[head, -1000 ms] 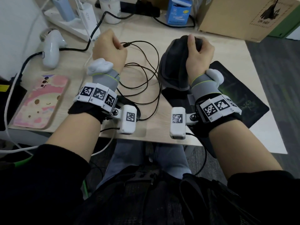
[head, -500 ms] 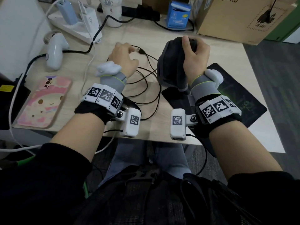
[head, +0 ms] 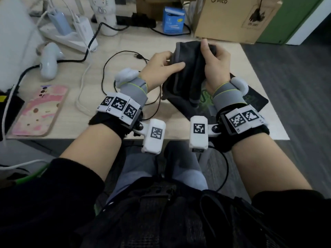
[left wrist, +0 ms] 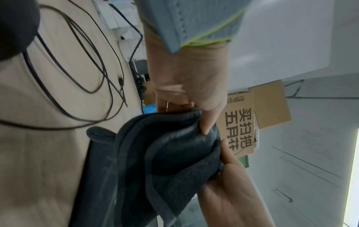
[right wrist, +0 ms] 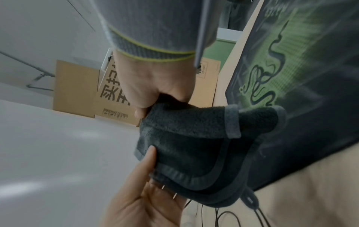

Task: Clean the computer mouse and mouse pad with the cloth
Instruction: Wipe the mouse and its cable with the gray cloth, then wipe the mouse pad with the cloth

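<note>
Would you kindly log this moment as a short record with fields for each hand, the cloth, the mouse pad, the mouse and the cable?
left hand: thumb and fingers hold the cloth's left side
right hand: grips the cloth's top, fingers curled
cloth: dark grey, folded, held up over the desk by both hands
mouse pad: black with green print, flat on the desk under the cloth
mouse: not visible, perhaps wrapped in the cloth
cable: black, looped on the desk left of the cloth

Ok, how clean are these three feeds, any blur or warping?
Head view: sharp centrally, wide-angle bowing at the edges, even light. Left wrist view: cloth readable, desk cables smeared. Right wrist view: mouse pad print streaked by motion blur, right hand on the cloth fairly clear.
</note>
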A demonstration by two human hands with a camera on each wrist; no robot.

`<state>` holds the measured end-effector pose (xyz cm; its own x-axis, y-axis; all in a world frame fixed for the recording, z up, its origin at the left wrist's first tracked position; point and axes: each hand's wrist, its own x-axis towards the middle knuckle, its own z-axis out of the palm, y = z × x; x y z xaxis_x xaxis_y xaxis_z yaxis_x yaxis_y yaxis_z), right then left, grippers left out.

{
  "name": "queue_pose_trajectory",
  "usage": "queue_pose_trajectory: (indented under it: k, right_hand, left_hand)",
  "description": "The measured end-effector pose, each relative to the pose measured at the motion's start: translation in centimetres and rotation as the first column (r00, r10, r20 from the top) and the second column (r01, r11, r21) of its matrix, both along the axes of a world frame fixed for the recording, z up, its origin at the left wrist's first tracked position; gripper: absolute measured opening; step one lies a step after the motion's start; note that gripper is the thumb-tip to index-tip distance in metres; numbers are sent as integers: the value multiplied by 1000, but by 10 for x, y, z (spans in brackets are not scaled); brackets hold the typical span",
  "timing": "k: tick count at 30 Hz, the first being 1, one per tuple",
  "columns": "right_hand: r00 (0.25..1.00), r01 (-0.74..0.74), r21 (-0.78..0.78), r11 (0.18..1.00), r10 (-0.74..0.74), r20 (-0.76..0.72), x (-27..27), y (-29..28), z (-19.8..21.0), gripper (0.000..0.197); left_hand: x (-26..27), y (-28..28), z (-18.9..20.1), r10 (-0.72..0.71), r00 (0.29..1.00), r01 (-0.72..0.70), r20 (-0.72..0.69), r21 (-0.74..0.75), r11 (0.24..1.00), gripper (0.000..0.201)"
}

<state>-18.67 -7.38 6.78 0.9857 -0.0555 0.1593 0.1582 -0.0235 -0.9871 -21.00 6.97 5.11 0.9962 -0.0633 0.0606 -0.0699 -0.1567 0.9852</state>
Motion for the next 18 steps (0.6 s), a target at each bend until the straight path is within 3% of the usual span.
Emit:
queue_pose_trajectory:
  k: [2,6,11,18]
  right_hand:
    - [998,-16,52,999,19,-64,-5,-11,-3,22]
    - [966,-52,113,992,78,-246,-16,-36,-6,48]
    - [919,-98,116,988,134,-372,-24,-64,-19,65]
    - [915,-78,230,970,161,-370,-33,-101,-26,51]
  left_hand:
    - [-4,-11,2,9,999,-9,34,-3,1000,16]
    - [-10,-34,6,18,995,-23,101,53,998,18]
    - [-5,-55,5,11,996,-13,86,22,1000,17]
    - [5,-81,-1,26,996,-25,80,-8,1000,19]
